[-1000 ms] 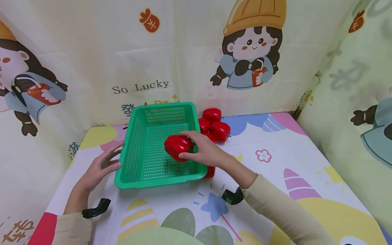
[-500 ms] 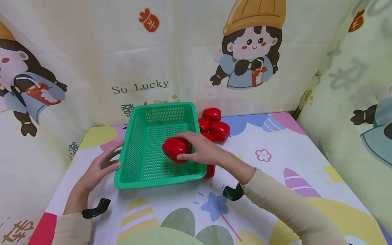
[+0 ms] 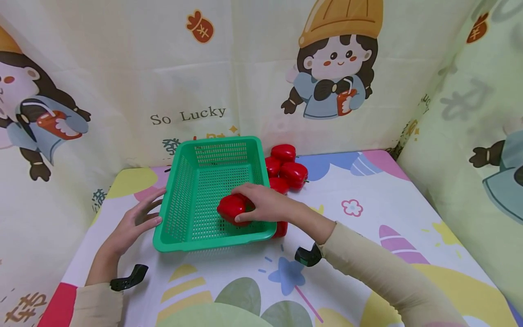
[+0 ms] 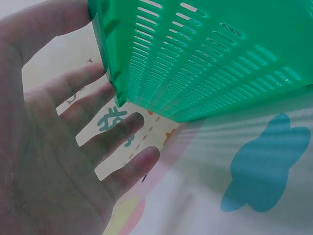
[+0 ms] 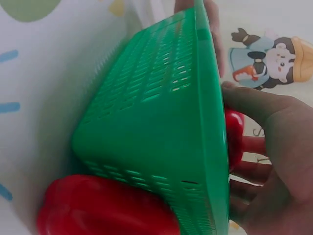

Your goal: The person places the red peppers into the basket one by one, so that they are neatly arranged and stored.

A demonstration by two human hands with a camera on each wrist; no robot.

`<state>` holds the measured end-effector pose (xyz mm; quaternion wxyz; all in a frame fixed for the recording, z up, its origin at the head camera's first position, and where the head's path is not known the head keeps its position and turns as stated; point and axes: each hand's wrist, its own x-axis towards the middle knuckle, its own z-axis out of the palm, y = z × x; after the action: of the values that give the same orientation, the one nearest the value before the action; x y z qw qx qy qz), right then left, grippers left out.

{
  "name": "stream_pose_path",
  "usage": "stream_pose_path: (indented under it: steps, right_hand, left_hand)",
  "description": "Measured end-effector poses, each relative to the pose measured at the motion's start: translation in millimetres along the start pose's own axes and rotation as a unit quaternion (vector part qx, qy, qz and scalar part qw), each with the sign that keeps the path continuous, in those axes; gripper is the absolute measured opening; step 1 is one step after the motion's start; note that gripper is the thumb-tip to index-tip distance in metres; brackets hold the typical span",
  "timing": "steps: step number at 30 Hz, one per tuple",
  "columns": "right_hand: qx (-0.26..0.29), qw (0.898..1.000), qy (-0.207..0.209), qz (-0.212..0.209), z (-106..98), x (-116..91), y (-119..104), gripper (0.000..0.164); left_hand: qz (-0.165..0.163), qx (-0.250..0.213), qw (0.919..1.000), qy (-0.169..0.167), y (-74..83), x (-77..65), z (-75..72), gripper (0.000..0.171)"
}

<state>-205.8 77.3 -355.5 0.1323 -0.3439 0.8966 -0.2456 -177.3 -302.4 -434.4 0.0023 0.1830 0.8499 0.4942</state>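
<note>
A green plastic basket (image 3: 192, 245) with slotted walls stands on the patterned table. Inside its near right part, my right hand (image 3: 265, 204) grips a red bell pepper (image 3: 231, 208), thumb on the near side and fingers over the top. The right wrist view shows that pepper (image 5: 234, 132) partly hidden behind the basket rim. My left hand (image 3: 136, 222) rests against the basket's left rim with fingers spread and straight; in the left wrist view its fingertips (image 4: 100, 71) touch the rim's edge while the lower fingers stand apart from it.
Several red bell peppers (image 3: 293, 175) lie clustered against the basket's far right side. Another red pepper (image 3: 281, 230) sits by its near right corner, mostly hidden by the basket. A printed cloth wall (image 3: 245, 68) rises behind the table.
My right hand has moved slightly toward me and lower into the basket with the pepper. The left hand and the basket stay in place.
</note>
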Motion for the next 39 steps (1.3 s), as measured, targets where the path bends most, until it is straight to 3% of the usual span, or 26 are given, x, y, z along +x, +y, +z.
stream_pose_path:
  steps: [6, 17, 39]
  right_hand:
    - [-0.022, 0.999, -0.042, 0.003, 2.9, 1.6, -2.8, 0.072]
    - [-0.038, 0.998, -0.051, -0.002, 7.1, 2.5, -2.0, 0.07]
    - [0.023, 0.999, 0.029, -0.008, -3.3, -9.9, 0.0, 0.067]
  left_hand:
    - [0.006, -0.009, 0.9999, -0.003, 0.0, 0.0, -0.6, 0.068]
    - [0.006, -0.011, 0.9999, -0.004, 1.2, 0.5, -0.3, 0.068]
    - [0.005, -0.013, 0.9999, -0.007, 3.3, -0.3, -1.8, 0.067]
